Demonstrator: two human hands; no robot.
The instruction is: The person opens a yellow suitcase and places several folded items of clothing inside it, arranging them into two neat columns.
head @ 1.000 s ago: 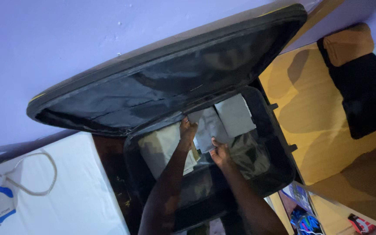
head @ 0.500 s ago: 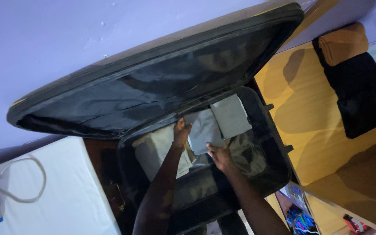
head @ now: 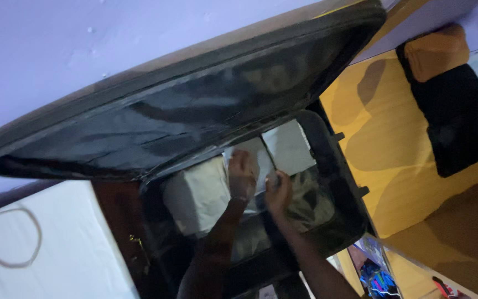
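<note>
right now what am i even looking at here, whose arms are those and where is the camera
The camera sits on a person's head and looks down, so the two bare arms coming up from the bottom edge are that person's own. In front of them is an open black fabric suitcase with its dark lid propped up against a purple wall. Inside lie pale folded cloth pieces. The left hand rests flat on one folded piece; the right hand is curled beside it, though the blur hides what it grips. A white surface lies to the left, a yellow wooden floor to the right.
</note>
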